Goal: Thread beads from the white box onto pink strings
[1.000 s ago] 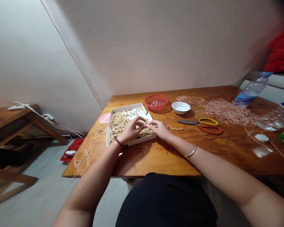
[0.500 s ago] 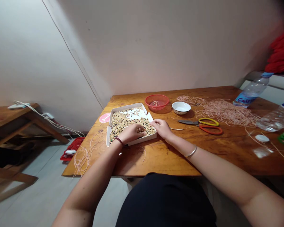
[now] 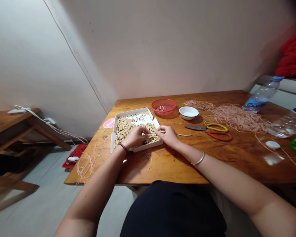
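My left hand hovers over the near part of a white cardboard box tray, thumb and fingers drawn together; whatever is between them is too small to make out. Loose beads, mostly cream with some dark and green ones, lie spread in that tray. At the tray's right edge, my right hand pinches a thin cord, its fingertips facing the left ones across a small gap. From behind the right hand, a short row of cream beads on the cord runs out to the right over the table.
Scissors with yellow and orange handles lie right of the beads. Behind stand a red basket and a white bowl. Tangled pink cord and plastic bottles are at right; more loose cord hangs at the left edge.
My left hand has risen slightly out of the beads, and its fingers have drawn closer together. My right fingertips have shifted a little, towards the left hand.
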Demonstrator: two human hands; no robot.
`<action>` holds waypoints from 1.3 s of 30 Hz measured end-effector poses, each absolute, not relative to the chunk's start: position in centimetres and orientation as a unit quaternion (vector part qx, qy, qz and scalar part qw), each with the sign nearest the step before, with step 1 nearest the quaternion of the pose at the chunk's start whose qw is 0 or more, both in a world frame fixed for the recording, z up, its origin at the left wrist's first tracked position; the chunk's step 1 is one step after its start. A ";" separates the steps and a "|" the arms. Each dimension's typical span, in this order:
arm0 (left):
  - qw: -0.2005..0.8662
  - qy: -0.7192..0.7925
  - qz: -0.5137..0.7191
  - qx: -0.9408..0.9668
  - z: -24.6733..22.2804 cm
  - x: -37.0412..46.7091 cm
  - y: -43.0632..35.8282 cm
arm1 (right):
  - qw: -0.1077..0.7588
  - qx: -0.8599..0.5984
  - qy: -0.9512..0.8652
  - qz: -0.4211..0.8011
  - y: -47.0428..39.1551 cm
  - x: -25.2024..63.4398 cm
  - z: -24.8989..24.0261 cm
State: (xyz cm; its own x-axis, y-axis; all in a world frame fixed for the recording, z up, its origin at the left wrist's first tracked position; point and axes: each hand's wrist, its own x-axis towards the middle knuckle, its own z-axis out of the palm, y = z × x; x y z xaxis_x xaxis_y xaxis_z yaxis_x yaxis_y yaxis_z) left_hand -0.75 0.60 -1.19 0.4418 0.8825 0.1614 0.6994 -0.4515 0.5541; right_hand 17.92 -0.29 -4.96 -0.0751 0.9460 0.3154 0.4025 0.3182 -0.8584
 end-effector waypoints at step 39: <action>0.176 0.472 0.235 0.831 -0.8 0.0 0.1 | 0.431 -0.522 -0.691 0.253 -1.1 17.9 -4.3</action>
State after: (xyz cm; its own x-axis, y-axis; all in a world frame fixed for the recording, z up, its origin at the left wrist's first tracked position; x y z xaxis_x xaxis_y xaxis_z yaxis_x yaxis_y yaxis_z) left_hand -0.04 0.06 -0.77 0.4445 0.8671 0.2248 0.7011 -0.4930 0.5152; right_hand 17.88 -1.10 -4.28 -0.0827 0.9401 0.3309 0.5031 0.3260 -0.8004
